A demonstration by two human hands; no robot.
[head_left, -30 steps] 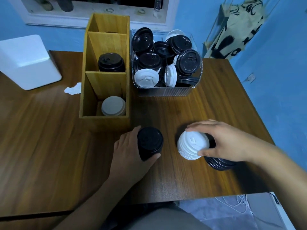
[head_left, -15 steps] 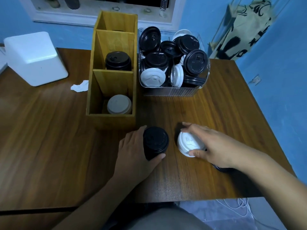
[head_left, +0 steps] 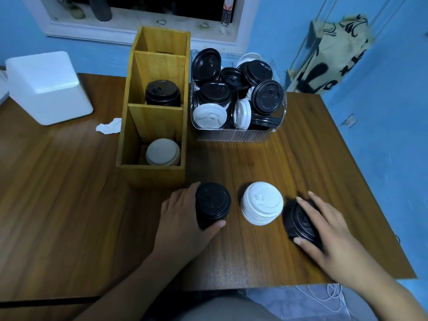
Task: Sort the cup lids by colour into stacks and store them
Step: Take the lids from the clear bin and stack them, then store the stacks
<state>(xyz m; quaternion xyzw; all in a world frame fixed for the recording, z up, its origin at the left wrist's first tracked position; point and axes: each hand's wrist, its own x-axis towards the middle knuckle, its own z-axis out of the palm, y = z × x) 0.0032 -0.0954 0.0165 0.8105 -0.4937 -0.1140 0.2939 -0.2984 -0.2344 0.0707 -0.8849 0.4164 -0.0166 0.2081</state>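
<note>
- Head view, looking down at a brown wooden worktop [head_left: 58, 193] against a blue wall.
- The left hand [head_left: 183, 218] is curled round a tall black stack [head_left: 212, 202] of cup lids, thumb on its near side and fingers behind it. This stack stands just in front of the organiser's near wall.
- A white stack [head_left: 262, 202] of lids stands free between the two hands, touched by neither, with a narrow gap on each side.
- The right hand [head_left: 324, 232] clasps a low black stack [head_left: 298, 221], fingers spread across its top and thumb against its near rim (the far side of this stack is hidden by the hand).
- A wooden organiser [head_left: 152, 179] has three compartments in a row running away from the viewer. The nearest holds a stored pale stack [head_left: 162, 151] and the middle one a stored black stack [head_left: 162, 92]. The contents of the farthest cannot be made out.
- Just right of the organiser is a clear bin [head_left: 234, 135] heaped above its rim with loose lids [head_left: 268, 96], mostly black, some white.
- A white box [head_left: 46, 89] and crumpled paper [head_left: 108, 126] sit far left.
- Bare wood spreads wide on the left and along the near edge. The right hand is fairly near the worktop's right edge.
</note>
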